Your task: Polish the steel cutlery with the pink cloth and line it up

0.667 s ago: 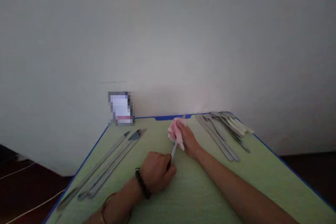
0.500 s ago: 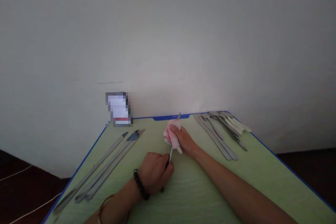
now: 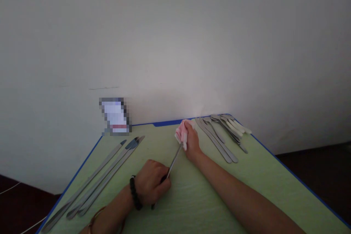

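I note cloth [image 3: 181, 134] now farther up blade, more steel bare beyond left hand [image 3: 150, 186]. Left hand fists knife [image 3: 173, 159] handle, steadying it; right hand [image 3: 192, 142] pinches cloth around tip. Spare knives [image 3: 106, 176] left of left hand.

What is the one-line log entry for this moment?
left hand: grips utensil handle | right hand: pink cloth around its far end | table: knives left, mixed cutlery right

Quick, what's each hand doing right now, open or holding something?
Left hand: closed around the handle end of a metal utensil.
Right hand: closed on a pink cloth bunched over the utensil's far end.
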Motion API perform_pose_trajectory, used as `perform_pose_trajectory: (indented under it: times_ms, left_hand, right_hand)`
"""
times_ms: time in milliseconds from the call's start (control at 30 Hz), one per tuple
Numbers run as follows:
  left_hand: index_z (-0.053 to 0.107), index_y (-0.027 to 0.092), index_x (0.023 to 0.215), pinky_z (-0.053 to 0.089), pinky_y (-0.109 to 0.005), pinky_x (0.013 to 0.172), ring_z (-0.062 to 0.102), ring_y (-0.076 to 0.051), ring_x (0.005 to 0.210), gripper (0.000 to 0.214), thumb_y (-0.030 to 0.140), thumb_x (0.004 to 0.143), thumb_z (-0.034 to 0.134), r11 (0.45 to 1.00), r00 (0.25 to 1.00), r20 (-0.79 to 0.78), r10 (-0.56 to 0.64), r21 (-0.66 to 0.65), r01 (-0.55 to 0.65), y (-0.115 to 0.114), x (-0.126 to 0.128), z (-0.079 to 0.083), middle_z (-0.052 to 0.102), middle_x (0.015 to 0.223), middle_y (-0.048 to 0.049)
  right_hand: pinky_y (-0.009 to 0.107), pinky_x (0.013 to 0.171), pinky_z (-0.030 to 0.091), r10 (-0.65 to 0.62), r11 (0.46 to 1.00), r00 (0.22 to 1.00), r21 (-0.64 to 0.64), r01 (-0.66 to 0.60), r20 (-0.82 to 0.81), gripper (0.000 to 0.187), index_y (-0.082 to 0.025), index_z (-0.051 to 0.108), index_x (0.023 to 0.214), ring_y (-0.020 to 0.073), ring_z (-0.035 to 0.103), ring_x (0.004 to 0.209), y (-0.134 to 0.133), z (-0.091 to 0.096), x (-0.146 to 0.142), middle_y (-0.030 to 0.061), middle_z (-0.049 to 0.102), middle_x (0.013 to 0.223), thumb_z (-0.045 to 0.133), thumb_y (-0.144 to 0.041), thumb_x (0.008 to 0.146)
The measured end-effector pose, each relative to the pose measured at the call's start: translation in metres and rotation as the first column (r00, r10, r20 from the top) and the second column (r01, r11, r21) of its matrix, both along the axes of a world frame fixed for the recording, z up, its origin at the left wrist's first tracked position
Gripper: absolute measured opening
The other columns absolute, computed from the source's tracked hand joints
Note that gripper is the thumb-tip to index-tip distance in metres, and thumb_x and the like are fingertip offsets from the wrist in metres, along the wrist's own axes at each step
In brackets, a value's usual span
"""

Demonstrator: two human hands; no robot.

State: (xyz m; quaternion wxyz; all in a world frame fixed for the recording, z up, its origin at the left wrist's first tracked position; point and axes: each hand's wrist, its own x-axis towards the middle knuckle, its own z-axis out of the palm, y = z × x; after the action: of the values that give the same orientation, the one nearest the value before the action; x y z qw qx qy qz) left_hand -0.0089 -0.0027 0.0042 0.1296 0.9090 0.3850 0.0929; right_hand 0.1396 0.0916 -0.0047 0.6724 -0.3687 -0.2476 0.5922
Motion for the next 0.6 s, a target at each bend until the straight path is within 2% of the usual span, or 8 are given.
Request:
perform_pose_trajectory:
  times_ms: [100, 300, 467, 533, 600]
  left_hand:
    - [0.042, 0.020, 0.057, 0.029, -0.028, 0.056, 0.048, -0.014, 0.053, 0.030, 0.027, 0.085, 0.035, 0.999, 1.000, 0.010, 0.024, 0.029, -0.024, -0.001, -0.001, -0.002, 0.055, 0.056, -0.0021]
    - [0.041, 0.019, 0.056, 0.025, -0.029, 0.054, 0.046, -0.012, 0.048, 0.035, 0.025, 0.089, 0.033, 0.998, 0.998, 0.023, 0.064, -0.009, -0.064, 0.001, 0.002, -0.005, 0.054, 0.053, -0.0007]
    - [0.049, 0.018, 0.059, 0.025, -0.030, 0.054, 0.051, -0.013, 0.049, 0.039, 0.028, 0.092, 0.031, 0.990, 0.990, -0.003, 0.139, 0.009, -0.139, 0.002, 0.004, -0.006, 0.059, 0.055, -0.0021]
    - [0.051, 0.018, 0.059, 0.025, -0.030, 0.054, 0.053, -0.014, 0.050, 0.040, 0.029, 0.093, 0.030, 0.988, 0.987, -0.026, 0.157, 0.009, -0.157, 0.001, 0.005, -0.005, 0.061, 0.056, -0.0028]
    - [0.051, 0.018, 0.060, 0.025, -0.030, 0.054, 0.054, -0.014, 0.050, 0.041, 0.029, 0.093, 0.030, 0.985, 0.984, -0.049, 0.174, -0.004, -0.174, 0.001, 0.007, -0.004, 0.062, 0.057, -0.0031]
  right_hand:
    - [0.022, 0.042, 0.035, 0.018, 1.000, 0.998, -0.017, -0.018, 0.052, 0.029, -0.019, 0.053, 0.061, 0.0085, 0.044, 0.041, -0.004, 0.002, -0.002, -0.0046, 0.051, 0.049, 0.066, -0.044, 0.067]
    - [0.022, 0.045, 0.035, 0.154, 0.985, 0.972, 0.049, -0.165, 0.177, 0.040, -0.019, 0.053, 0.060, 0.0087, 0.043, 0.044, -0.003, -0.003, -0.003, -0.0034, 0.051, 0.049, 0.064, -0.057, 0.067]
    - [0.023, 0.048, 0.034, 0.363, 0.910, 0.874, 0.081, -0.408, 0.323, 0.046, -0.019, 0.050, 0.051, 0.0086, 0.041, 0.044, -0.013, 0.011, 0.001, -0.0031, 0.047, 0.045, 0.063, -0.060, 0.068]
    - [0.023, 0.049, 0.035, 0.399, 0.885, 0.855, 0.103, -0.453, 0.330, 0.047, -0.019, 0.052, 0.051, 0.0093, 0.043, 0.045, -0.016, 0.014, 0.001, -0.0030, 0.048, 0.046, 0.065, -0.061, 0.065]
    - [0.023, 0.049, 0.036, 0.403, 0.885, 0.858, 0.102, -0.454, 0.319, 0.046, -0.018, 0.055, 0.052, 0.0097, 0.045, 0.046, -0.016, 0.012, 0.000, -0.0024, 0.050, 0.047, 0.066, -0.061, 0.064]
